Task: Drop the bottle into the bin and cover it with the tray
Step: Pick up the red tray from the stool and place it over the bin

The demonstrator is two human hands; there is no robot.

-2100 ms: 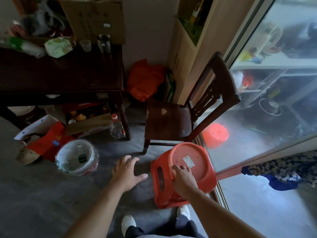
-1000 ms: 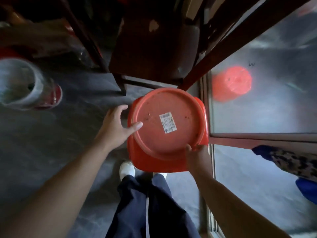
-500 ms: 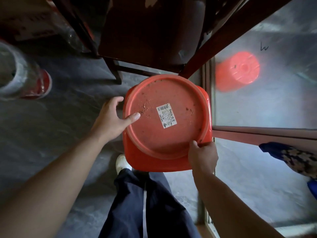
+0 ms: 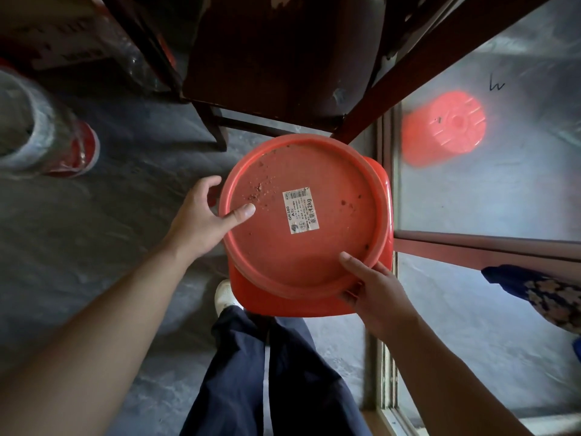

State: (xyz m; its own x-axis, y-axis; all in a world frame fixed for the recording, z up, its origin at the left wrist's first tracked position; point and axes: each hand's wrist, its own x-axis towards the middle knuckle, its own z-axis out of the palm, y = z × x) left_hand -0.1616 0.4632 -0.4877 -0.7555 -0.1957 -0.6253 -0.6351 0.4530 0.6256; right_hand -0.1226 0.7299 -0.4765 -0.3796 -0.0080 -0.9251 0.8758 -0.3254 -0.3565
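Note:
A round red tray (image 4: 333, 247) with a white label lies on top of a red plastic stool (image 4: 314, 305). My left hand (image 4: 204, 220) grips its left rim, thumb on top. My right hand (image 4: 374, 287) holds the near right rim, thumb over the edge. The bin (image 4: 34, 130), lined with a clear bag, stands on the floor at the far left, partly cut off by the frame edge. Its inside is blurred, so I cannot see the bottle.
A dark wooden chair (image 4: 283, 61) stands just beyond the stool. A glass sliding door (image 4: 503, 190) runs along the right, with a red reflection in it. A table leg (image 4: 147, 48) and boxes lie at the upper left. My legs and a white shoe (image 4: 224, 295) are below the stool.
My right hand has shifted along the near rim with its thumb now over the edge. The left thumb presses further onto the tray. The view has moved slightly closer.

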